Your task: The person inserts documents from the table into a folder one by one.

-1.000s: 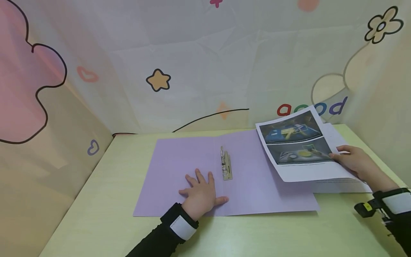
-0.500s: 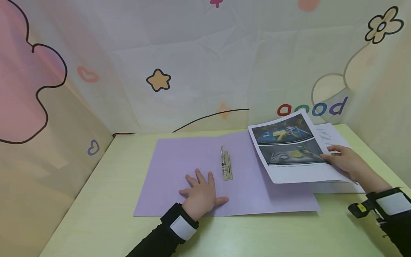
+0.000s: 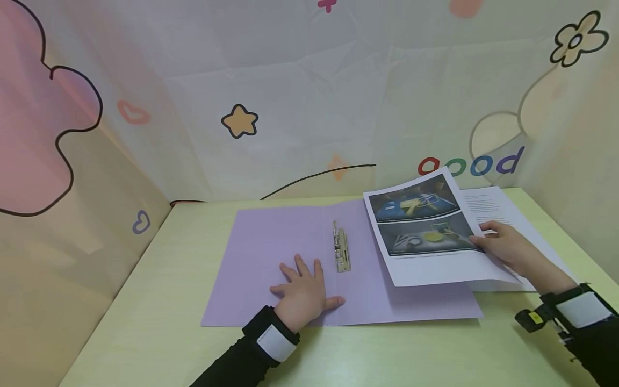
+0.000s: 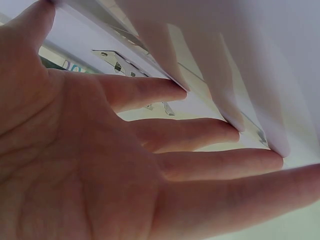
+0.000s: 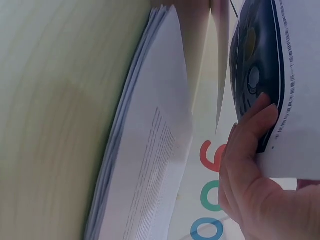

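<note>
A light purple file folder [image 3: 271, 236] lies spread flat on the table, with a metal lever clip [image 3: 342, 250] beside its fold. My left hand [image 3: 303, 295] rests on the folder's lower middle, fingers spread; the left wrist view shows its palm [image 4: 85, 160] and straight fingers. Between thumb and fingers, my right hand [image 3: 508, 250] pinches the right edge of a printed sheet [image 3: 430, 271] bearing two dark pictures. That sheet is raised over the folder's right half, tilted. In the right wrist view, the fingers lie on the sheet [image 5: 305, 100] near its picture.
Under and right of the right hand lies a stack of printed paper [image 3: 498, 207], several sheets thick in the right wrist view. The pale yellow table [image 3: 387, 355] meets a patterned cloth backdrop [image 3: 300, 107] behind and at both sides.
My right hand has moved left and slightly down with the printed sheet, bringing it further over the folder. More of the paper stack shows now. The left hand has stayed in place.
</note>
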A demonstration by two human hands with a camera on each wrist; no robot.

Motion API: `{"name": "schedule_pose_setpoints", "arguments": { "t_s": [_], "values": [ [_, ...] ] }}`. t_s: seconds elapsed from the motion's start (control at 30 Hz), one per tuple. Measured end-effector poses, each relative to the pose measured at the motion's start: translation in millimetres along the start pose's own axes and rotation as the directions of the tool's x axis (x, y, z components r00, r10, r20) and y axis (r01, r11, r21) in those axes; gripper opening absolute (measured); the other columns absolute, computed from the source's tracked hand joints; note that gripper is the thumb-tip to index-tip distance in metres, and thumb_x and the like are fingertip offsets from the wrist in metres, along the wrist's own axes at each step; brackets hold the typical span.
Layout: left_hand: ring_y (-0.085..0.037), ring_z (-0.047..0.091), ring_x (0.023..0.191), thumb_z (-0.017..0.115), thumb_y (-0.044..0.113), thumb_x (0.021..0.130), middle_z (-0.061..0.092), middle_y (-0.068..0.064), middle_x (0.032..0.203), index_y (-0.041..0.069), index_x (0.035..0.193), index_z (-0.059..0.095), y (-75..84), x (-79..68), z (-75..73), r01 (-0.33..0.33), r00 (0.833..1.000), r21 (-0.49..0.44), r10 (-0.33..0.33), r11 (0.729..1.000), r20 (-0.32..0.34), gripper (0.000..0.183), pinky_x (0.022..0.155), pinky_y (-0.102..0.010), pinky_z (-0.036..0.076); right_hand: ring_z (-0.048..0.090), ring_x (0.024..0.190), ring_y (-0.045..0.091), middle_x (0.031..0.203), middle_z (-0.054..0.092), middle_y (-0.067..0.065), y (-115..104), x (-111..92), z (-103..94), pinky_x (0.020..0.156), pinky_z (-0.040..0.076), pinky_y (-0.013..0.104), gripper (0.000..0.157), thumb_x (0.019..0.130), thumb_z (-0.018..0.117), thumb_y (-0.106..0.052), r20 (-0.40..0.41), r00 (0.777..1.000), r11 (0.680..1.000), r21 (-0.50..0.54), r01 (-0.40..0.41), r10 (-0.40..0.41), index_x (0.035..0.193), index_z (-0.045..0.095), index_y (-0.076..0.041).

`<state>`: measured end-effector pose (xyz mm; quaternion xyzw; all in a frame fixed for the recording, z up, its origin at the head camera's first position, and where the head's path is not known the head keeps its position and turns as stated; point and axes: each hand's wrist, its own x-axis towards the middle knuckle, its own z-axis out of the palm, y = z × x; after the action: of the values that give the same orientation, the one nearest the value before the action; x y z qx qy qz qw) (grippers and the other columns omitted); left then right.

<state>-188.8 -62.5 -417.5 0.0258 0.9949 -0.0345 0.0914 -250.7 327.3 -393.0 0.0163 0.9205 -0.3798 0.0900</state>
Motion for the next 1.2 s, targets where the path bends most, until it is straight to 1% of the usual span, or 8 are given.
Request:
{"name": "schedule_pose_setpoints", "arguments": {
  "t_s": [0.23, 0.47, 0.7, 0.77, 0.83, 0.97, 1.2],
  "values": [
    [-0.056, 0.029, 0.129, 0.052, 0.08, 0.07, 0.025, -0.028, 0.149, 0.015, 0.149, 0.033, -0.4, 0.0, 0.5, 0.0, 1.0, 0.008, 0.0, 1.0, -0.001, 0.103, 0.077, -0.07, 0.041, 0.04, 0.109, 0.048, 0.127, 0.035, 0.043, -8, 0, 8.5, 0.088, 0.035, 0.051, 0.064, 0.095, 0.055, -0.031, 0.029, 1.0, 1.0, 0.022, -0.013, 0.013, 0.132, 0.027, 0.014],
    [-0.057, 0.028, 0.129, 0.051, 0.08, 0.071, 0.025, -0.028, 0.149, 0.015, 0.149, 0.032, -0.5, -0.1, 1.0, -0.004, 1.0, 0.009, 0.004, 1.0, -0.004, 0.103, 0.077, -0.07, 0.04, 0.043, 0.11, 0.047, 0.128, 0.035, 0.043, -16, -1, 17.7, 0.084, 0.039, 0.046, 0.061, 0.095, 0.055, -0.028, 0.041, 0.999, 1.0, 0.022, -0.01, 0.009, 0.131, 0.029, 0.013],
    [-0.056, 0.029, 0.128, 0.051, 0.08, 0.07, 0.026, -0.028, 0.149, 0.016, 0.149, 0.032, -0.4, -0.5, 1.0, 0.003, 1.0, 0.022, -0.003, 1.0, -0.006, 0.103, 0.077, -0.069, 0.041, 0.043, 0.106, 0.044, 0.127, 0.036, 0.042, -23, -1, 26.6, 0.079, 0.041, 0.04, 0.06, 0.095, 0.055, -0.029, 0.055, 0.998, 0.999, 0.029, -0.03, 0.028, 0.132, 0.029, 0.012],
    [-0.056, 0.029, 0.129, 0.051, 0.08, 0.07, 0.025, -0.027, 0.149, 0.016, 0.149, 0.032, 0.0, -0.3, 0.7, 0.006, 1.0, 0.019, -0.006, 1.0, -0.004, 0.103, 0.077, -0.069, 0.041, 0.043, 0.108, 0.045, 0.129, 0.034, 0.042, -25, -1, 29.1, 0.081, 0.042, 0.042, 0.061, 0.095, 0.055, -0.029, 0.057, 0.998, 0.999, 0.031, -0.035, 0.033, 0.133, 0.028, 0.011],
    [-0.056, 0.028, 0.129, 0.051, 0.08, 0.07, 0.025, -0.027, 0.149, 0.017, 0.149, 0.032, 0.2, -0.3, 0.5, 0.008, 1.0, 0.014, -0.008, 1.0, 0.001, 0.104, 0.077, -0.07, 0.041, 0.042, 0.11, 0.047, 0.13, 0.032, 0.043, -26, -1, 31.7, 0.084, 0.043, 0.046, 0.062, 0.096, 0.055, -0.029, 0.06, 0.997, 0.998, 0.038, -0.04, 0.038, 0.133, 0.028, 0.011],
    [-0.056, 0.028, 0.129, 0.051, 0.081, 0.07, 0.024, -0.028, 0.15, 0.017, 0.149, 0.031, 0.7, 0.4, 0.4, 0.011, 1.0, 0.008, -0.011, 1.0, 0.008, 0.104, 0.077, -0.07, 0.04, 0.038, 0.116, 0.051, 0.133, 0.028, 0.044, -29, 0, 36.9, 0.092, 0.04, 0.055, 0.064, 0.096, 0.054, -0.03, 0.06, 0.997, 0.998, 0.043, -0.047, 0.044, 0.135, 0.026, 0.012],
    [-0.056, 0.027, 0.13, 0.05, 0.081, 0.07, 0.024, -0.028, 0.15, 0.016, 0.149, 0.031, 0.3, 0.4, -1.3, 0.01, 1.0, 0.009, -0.01, 1.0, 0.015, 0.104, 0.078, -0.07, 0.04, 0.041, 0.112, 0.049, 0.131, 0.032, 0.043, -35, -1, 44.8, 0.089, 0.041, 0.053, 0.059, 0.096, 0.054, -0.028, 0.037, 0.999, 0.999, 0.017, -0.03, 0.03, 0.132, 0.029, 0.011]
  ]
}}
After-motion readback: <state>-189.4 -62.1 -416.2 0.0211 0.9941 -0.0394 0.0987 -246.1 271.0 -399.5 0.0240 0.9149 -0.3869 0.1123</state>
